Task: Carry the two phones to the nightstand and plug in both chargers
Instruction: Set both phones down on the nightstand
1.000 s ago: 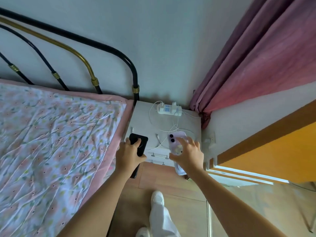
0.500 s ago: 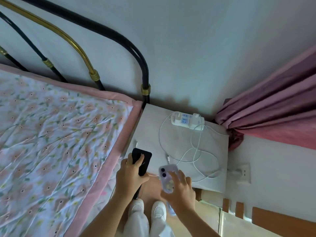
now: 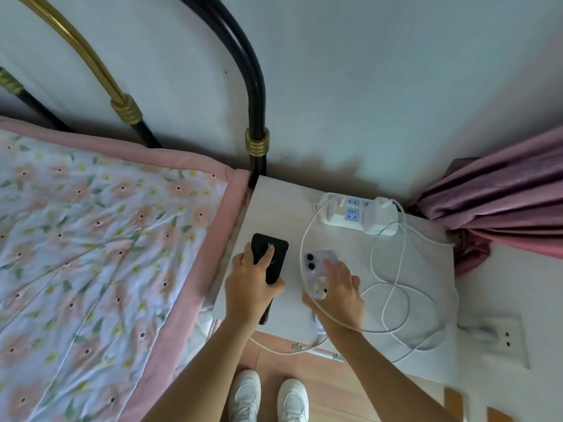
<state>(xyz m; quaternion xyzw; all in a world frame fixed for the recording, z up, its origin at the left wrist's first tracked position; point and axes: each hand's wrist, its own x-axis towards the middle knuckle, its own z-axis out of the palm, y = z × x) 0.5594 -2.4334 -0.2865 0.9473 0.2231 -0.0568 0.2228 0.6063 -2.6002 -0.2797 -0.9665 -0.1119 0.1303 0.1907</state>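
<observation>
My left hand grips a black phone face down over the left part of the white nightstand. My right hand holds a lilac phone with two camera lenses, back side up, just right of the black one. Whether either phone rests on the top, I cannot tell. White charger cables loop across the nightstand from a white power strip at its back. One cable end with a plug hangs over the front edge.
A bed with a flowered sheet and a black and brass headboard borders the nightstand on the left. A pink curtain hangs at the right. A wall socket sits low on the right wall. My white shoes stand on the wooden floor.
Both hands have moved forward with the phones, from the nightstand's front edge to over its top. The view has closed in on the nightstand.
</observation>
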